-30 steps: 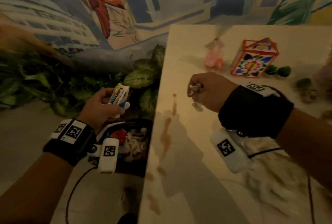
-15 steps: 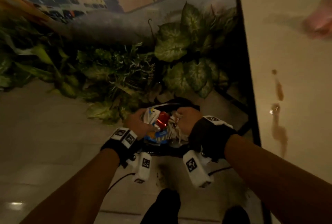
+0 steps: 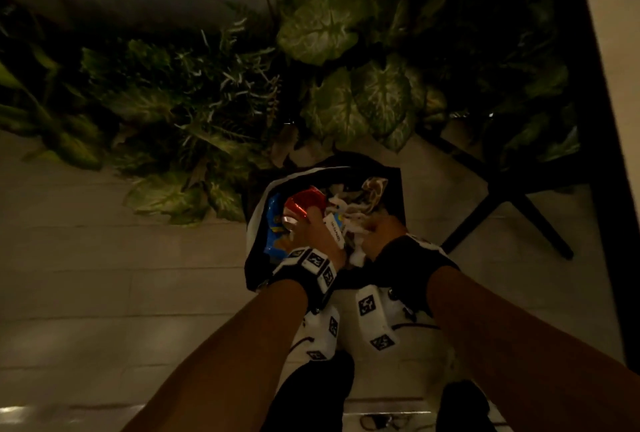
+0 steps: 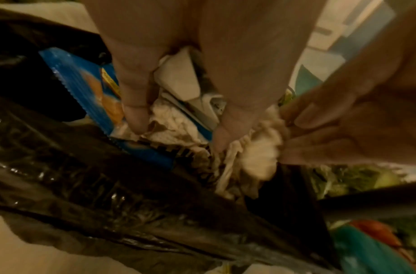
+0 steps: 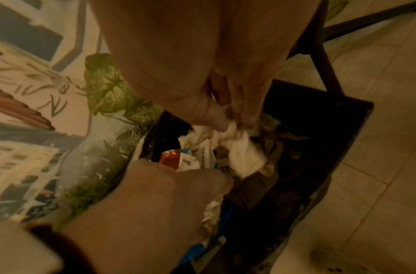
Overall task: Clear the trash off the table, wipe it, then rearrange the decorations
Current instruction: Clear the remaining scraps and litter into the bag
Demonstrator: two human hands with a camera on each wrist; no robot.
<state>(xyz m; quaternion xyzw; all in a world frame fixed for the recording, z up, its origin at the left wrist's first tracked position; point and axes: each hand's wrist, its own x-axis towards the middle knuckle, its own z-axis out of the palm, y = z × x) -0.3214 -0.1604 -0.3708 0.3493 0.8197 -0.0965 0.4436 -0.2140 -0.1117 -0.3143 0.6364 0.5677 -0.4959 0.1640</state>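
- Trash: a crumpled tissue (image 5: 239, 148) is pinched in the right hand's (image 3: 379, 232) fingertips (image 5: 247, 118), low over the bin (image 3: 254, 258), probably to drop it in.
- Left hand (image 3: 317, 232), at nine o'clock of the right, presses straight fingers (image 4: 134, 103) on wrappers (image 4: 84, 89), seemingly packing them down.
- Black liner rings the pile.

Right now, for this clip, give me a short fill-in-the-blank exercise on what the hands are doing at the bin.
1. Both hands are down in the black ____ bag.
2. The right hand pinches a crumpled white ____.
3. The wrapper beside the left hand is mostly ____.
4. Behind the bag stand leafy green ____.

Missing: trash; tissue; blue; plants
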